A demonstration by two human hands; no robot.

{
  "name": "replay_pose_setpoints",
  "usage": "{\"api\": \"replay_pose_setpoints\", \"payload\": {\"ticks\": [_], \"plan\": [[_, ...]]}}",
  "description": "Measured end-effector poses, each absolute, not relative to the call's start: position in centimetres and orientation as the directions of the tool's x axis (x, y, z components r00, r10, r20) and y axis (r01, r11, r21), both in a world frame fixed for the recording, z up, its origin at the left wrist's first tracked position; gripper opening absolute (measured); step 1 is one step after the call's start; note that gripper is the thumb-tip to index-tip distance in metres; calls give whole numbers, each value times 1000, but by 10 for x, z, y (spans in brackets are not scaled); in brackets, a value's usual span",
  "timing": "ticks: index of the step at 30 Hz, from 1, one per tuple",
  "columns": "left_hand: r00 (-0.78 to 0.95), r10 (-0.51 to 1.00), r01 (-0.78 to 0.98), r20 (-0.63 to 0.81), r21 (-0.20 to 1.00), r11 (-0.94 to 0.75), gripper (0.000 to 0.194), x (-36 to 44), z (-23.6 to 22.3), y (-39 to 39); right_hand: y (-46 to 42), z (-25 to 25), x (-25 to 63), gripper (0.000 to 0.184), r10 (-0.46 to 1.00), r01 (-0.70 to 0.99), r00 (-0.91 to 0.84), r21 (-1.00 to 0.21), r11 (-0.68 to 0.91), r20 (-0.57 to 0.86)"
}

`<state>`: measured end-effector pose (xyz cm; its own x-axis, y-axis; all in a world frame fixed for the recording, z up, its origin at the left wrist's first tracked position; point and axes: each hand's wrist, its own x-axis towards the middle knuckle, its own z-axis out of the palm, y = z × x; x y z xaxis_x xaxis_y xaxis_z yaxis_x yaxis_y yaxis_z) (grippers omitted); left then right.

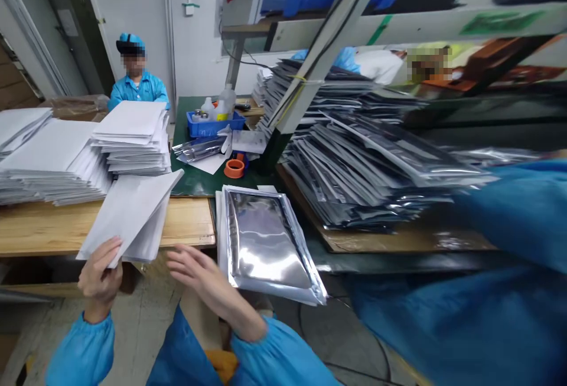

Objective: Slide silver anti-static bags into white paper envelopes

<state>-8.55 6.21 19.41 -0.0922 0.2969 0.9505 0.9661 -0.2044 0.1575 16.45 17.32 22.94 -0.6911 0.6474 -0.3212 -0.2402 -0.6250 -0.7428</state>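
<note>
The left hand (101, 274) grasps the near end of a white paper (126, 212), thumb and fingers pinching its edge. The paper tilts up towards the far right, with another white sheet (148, 238) partly beneath it, above the near edge of a wooden board (190, 223). The right hand (204, 280) is empty, its fingers extended and loosely spread, between that paper and a silver packet (266, 244). The silver packet lies on top of a small pile to the right, which sticks out over the near edge of a green table (195, 184).

Beyond the held paper, tall white stacks (133, 123) stand on the board, reaching to the far left. On the green table, an orange tape roll (234, 168) sits beyond the silver packet, with a blue tray (212, 129) of bottles farther back. To the right, dark packets (349, 167) lie heaped beside a slanting post (321, 38). A person (139, 88) in blue is at the far left, behind the stacks.
</note>
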Motion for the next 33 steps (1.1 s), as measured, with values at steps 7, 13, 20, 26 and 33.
{"api": "replay_pose_setpoints", "payload": {"ticks": [7,13,20,26,33], "plan": [[56,627,927,777,193,-321,31,-44,201,55,184,222,44,46,700,-374,-659,-688,-622,-275],[-551,533,712,642,695,-101,39,-39,215,24,186,225,122,31,717,-253,-680,-870,-424,-152],[-865,501,-161,-32,963,-216,62,-29,252,46,166,243,225,36,685,120,-703,-982,-147,-189],[-887,460,-208,-44,927,-313,53,-2,230,39,139,222,249,34,754,169,-621,-976,-135,-212],[-875,447,-332,-187,903,-272,41,3,235,36,130,203,276,33,764,220,-600,-967,-128,-238]]}}
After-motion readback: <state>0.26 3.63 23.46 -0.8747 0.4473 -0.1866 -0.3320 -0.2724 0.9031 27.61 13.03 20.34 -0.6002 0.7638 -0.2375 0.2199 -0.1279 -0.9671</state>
